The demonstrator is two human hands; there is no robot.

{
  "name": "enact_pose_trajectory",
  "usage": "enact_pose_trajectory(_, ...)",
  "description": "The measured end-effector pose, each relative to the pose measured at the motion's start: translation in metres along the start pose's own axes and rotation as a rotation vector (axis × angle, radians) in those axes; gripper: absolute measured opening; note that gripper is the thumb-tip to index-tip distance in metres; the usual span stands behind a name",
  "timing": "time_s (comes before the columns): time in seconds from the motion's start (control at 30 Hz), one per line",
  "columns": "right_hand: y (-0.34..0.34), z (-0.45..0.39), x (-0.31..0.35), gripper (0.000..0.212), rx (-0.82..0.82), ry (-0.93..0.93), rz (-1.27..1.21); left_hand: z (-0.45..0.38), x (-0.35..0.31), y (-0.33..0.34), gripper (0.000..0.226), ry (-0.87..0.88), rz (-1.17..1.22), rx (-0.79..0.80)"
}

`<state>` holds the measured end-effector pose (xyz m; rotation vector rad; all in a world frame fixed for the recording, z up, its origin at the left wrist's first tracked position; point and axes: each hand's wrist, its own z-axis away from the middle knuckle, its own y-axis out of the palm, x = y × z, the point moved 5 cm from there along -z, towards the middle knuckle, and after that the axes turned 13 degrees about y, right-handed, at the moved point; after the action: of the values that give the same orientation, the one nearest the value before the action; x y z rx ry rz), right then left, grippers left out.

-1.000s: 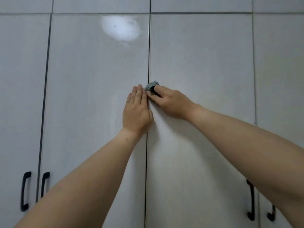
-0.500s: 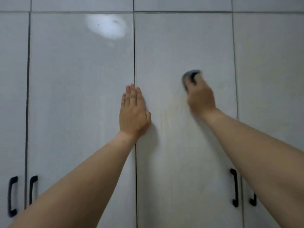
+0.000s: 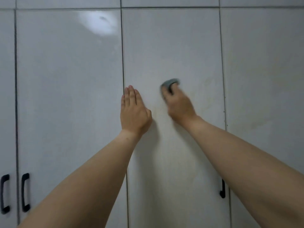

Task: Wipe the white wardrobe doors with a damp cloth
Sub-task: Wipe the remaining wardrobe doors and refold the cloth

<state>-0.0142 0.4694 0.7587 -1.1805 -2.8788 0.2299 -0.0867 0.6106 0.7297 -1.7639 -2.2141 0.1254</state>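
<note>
Wiping of a white wardrobe door, seen from the head camera.

The right hand presses a bunched grey cloth against the centre door, its fingers curled round the cloth, which shows only above the knuckles and is motion-blurred. The left hand lies flat with fingers straight and together, braced across the seam between this door and the left door. The right hand alone carries the cloth. Unwiped panel appears to extend above and to the right, toward the far seam; the door's long axis runs vertically, its black handle low at the right edge.
</note>
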Motion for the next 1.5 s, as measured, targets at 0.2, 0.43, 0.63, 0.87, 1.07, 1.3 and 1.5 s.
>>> enact_pose_trajectory(0.2, -0.043, -0.029, -0.122, 0.037, -0.158, 0.37, -0.05, -0.004, -0.003, 0.005, 0.078, -0.038, -0.01, -0.037)
enact_pose_trajectory(0.43, -0.01, 0.038, -0.064, 0.048, -0.1, -0.131, 0.061, 0.0, 0.0, 0.006, 0.08, 0.032, -0.04, -0.03)
enact_pose_trajectory(0.63, -0.039, 0.004, -0.136, 0.039, -0.262, 0.486, 0.041, 0.006, 0.003, -0.001, 0.08, 0.054, -0.057, 0.041)
enact_pose_trajectory(0.87, -0.004, 0.066, 0.019, 0.029, -0.083, -0.514, -0.012, 0.055, 0.023, -0.002, 0.076, 0.033, -0.055, 0.009)
enact_pose_trajectory(1.07, -0.01, -0.039, 0.022, 0.025, -0.133, -0.102, -0.094, 0.059, 0.033, -0.004, 0.074, 0.123, -0.009, 0.039)
enact_pose_trajectory(1.3, 0.015, 0.066, 0.1, 0.021, 0.083, -0.739, -0.087, 0.069, 0.056, -0.014, 0.067, 0.187, -0.006, 0.047)
enact_pose_trajectory(1.5, -0.002, -0.05, 0.096, 0.019, 0.058, -0.335, -0.133, 0.082, 0.062, -0.012, 0.07, 0.106, 0.019, 0.034)
